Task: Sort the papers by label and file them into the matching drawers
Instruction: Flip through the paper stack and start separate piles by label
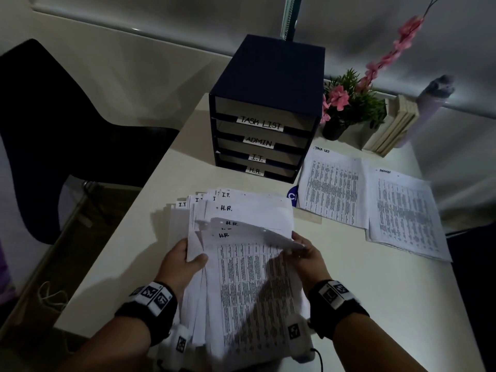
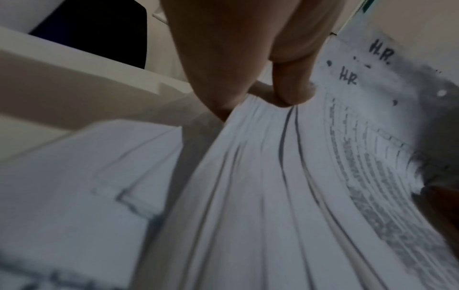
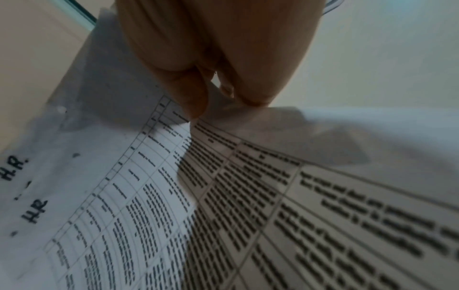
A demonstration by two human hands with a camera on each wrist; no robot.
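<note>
In front of the drawers [image 1: 264, 135], the left hand [image 1: 182, 260] gripped the fanned stack [image 1: 241, 264] by its left edge, thumb on top, steadying it while the right hand [image 1: 306, 253] pinched a sheet [image 1: 257, 232] at its right edge, apparently to read the labels. Right of the drawers lay two sorted piles [image 1: 373, 200], one headed task list, the other admin, seemingly awaiting filing.

Printed table text on the held stack of papers [image 1: 249, 291]: blurred, unreadable in all views. Left hand [image 1: 182, 261]: fingers hidden under the stack; only the thumb shows on top. Right hand [image 1: 306, 253]: fingertips covered by a lifted sheet [image 1: 257, 232]. Blue item [image 1: 292, 196] on desk: mostly covered by the TASK LIST pile [image 1: 332, 186]; lettering cut off.
</note>
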